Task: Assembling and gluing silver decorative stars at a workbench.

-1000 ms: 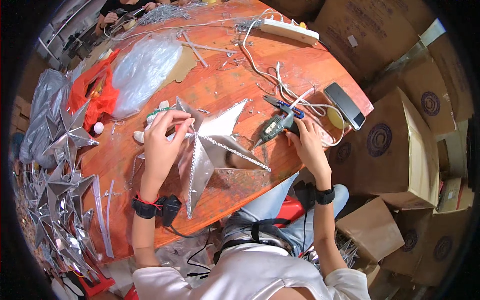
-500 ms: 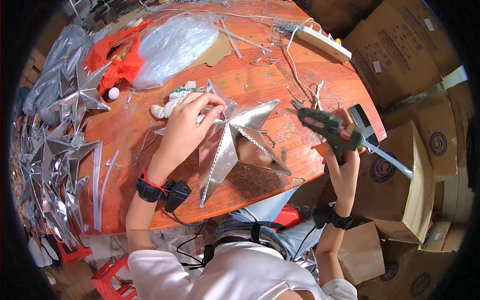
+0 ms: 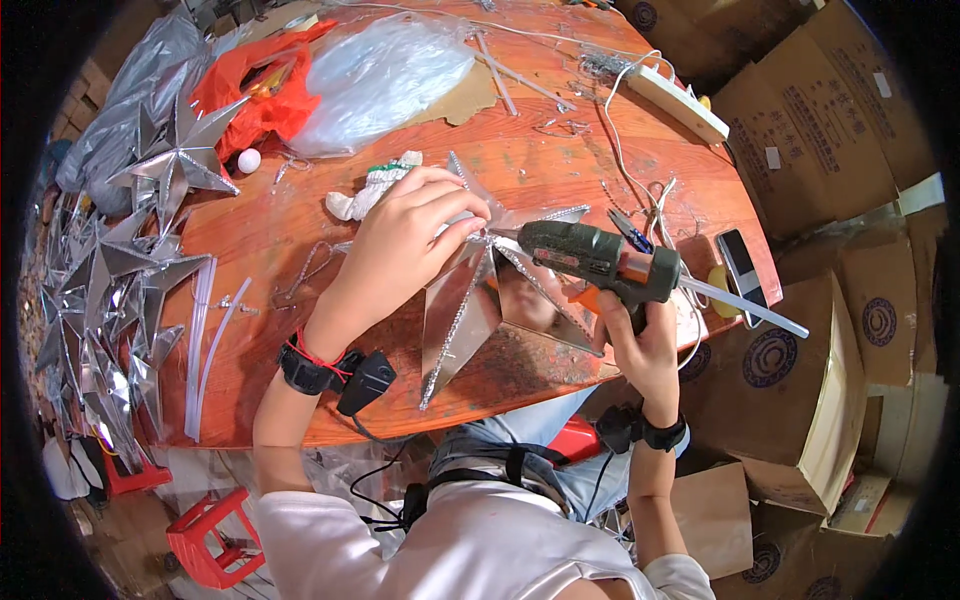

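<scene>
The star (image 3: 490, 300) is silver and mirror-bright, with long folded points edged in glittery trim, lying on the desk (image 3: 300, 220) under both hands. The left hand (image 3: 405, 245) presses down on its upper points, fingers spread and curled. The right hand (image 3: 640, 340), forearm upright, has its grip clamped on a green glue gun (image 3: 600, 262) whose nozzle points left, just beside the left fingertips.

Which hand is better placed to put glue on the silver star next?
Right: the right hand grips the green glue gun, its nozzle touching the silver star. The left hand only presses the star down.
</scene>
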Demonstrator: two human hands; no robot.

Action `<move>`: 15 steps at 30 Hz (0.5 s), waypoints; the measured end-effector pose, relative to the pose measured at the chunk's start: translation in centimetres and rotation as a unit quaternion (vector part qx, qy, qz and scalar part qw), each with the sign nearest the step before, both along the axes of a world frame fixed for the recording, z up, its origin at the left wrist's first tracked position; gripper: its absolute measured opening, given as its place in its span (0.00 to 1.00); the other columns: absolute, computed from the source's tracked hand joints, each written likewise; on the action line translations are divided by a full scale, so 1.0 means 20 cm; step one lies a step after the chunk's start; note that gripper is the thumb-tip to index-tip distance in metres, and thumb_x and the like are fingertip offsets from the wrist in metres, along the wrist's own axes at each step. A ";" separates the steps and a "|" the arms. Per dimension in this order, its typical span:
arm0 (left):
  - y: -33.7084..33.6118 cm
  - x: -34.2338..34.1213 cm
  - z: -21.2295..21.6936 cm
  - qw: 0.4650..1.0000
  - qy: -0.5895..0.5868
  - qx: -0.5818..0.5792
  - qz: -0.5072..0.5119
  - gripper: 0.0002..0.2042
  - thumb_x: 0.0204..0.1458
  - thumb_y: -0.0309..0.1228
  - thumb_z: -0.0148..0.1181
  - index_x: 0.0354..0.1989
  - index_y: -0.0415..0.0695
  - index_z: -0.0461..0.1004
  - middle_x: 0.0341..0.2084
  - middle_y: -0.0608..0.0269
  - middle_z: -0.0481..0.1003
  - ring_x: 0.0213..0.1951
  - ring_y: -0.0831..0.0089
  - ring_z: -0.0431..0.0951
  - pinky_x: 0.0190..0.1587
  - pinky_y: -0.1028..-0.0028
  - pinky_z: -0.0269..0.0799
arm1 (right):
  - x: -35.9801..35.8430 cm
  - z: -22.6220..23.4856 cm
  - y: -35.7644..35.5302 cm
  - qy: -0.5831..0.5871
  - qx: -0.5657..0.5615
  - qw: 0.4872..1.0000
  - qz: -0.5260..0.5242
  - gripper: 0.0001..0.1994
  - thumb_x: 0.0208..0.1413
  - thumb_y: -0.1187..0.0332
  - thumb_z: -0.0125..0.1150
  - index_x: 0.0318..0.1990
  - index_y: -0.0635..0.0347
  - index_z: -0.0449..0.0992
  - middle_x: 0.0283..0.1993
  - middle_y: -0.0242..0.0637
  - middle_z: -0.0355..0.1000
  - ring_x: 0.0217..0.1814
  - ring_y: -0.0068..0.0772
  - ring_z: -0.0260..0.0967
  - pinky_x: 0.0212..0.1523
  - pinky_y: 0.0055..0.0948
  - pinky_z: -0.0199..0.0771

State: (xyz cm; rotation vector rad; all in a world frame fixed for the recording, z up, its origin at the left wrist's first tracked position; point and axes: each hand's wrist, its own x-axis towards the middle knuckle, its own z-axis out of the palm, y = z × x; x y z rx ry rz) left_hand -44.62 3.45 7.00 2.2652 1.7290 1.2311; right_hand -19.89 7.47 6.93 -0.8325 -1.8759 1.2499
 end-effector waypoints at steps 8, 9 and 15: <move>0.00 -0.01 -0.01 1.000 -0.018 -0.017 0.003 0.05 0.46 0.28 0.55 0.28 0.39 0.72 0.28 0.60 0.73 0.38 0.64 0.69 0.42 0.69 0.65 | -0.02 -0.04 0.02 -0.028 0.074 0.997 -0.026 0.11 0.51 0.73 0.55 0.41 0.65 0.68 0.25 0.36 0.70 0.21 0.25 0.65 0.24 0.24 0.64; 0.01 -0.01 -0.01 1.000 -0.017 -0.014 0.002 0.05 0.46 0.28 0.55 0.28 0.39 0.72 0.27 0.60 0.73 0.38 0.65 0.69 0.41 0.69 0.65 | -0.01 -0.04 0.03 -0.039 0.074 0.996 -0.031 0.11 0.51 0.72 0.56 0.41 0.65 0.68 0.24 0.36 0.70 0.21 0.26 0.65 0.24 0.24 0.64; 0.00 0.00 -0.01 1.000 -0.006 -0.014 0.006 0.05 0.46 0.28 0.56 0.28 0.40 0.73 0.27 0.61 0.73 0.38 0.65 0.69 0.41 0.69 0.66 | -0.01 -0.02 0.02 -0.066 0.054 0.996 -0.038 0.11 0.50 0.70 0.56 0.40 0.65 0.68 0.23 0.38 0.69 0.21 0.29 0.65 0.24 0.27 0.63</move>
